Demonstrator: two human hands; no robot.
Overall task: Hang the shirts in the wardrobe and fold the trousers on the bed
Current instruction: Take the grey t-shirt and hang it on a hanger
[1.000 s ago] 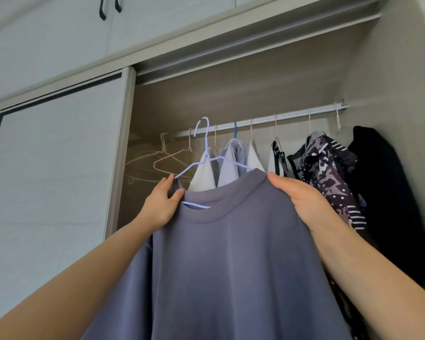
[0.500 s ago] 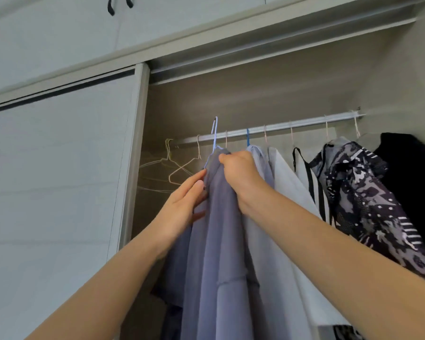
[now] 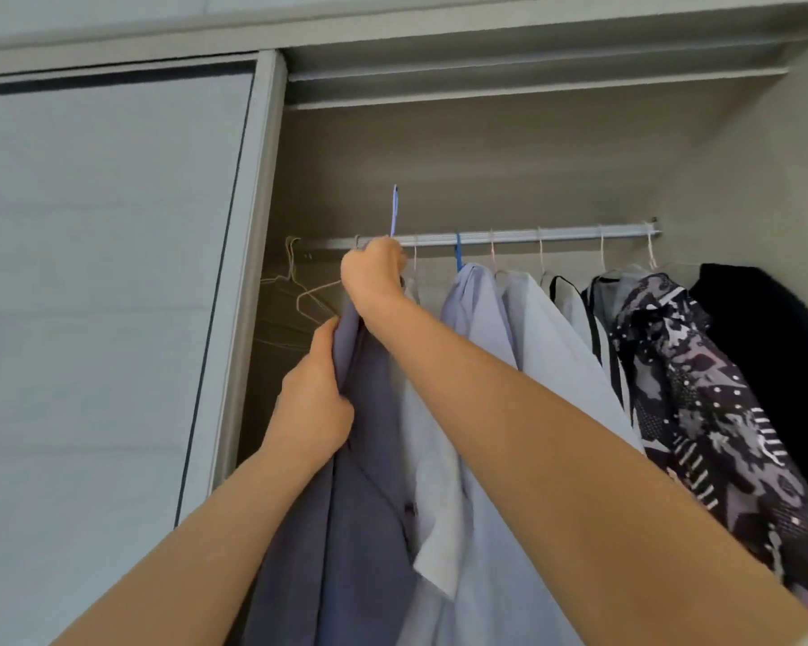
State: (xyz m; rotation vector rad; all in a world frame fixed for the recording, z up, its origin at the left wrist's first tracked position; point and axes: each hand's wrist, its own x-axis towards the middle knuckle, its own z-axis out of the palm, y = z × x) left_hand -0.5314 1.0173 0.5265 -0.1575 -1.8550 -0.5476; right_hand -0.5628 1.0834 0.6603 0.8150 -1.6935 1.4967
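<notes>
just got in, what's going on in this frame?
A person is hanging a grey shirt in the wardrobe. The right hand grips the hanger at its neck, up by the rail; the hook stands above the rail, not visibly seated. The left hand holds the shirt's fabric lower down. Other shirts hang to the right, empty hangers to the left.

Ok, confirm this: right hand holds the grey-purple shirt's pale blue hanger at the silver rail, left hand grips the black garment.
Wrong garment: the head view shows the left hand gripping the grey-purple shirt. The black garment hangs at far right. The rest stands.
</notes>
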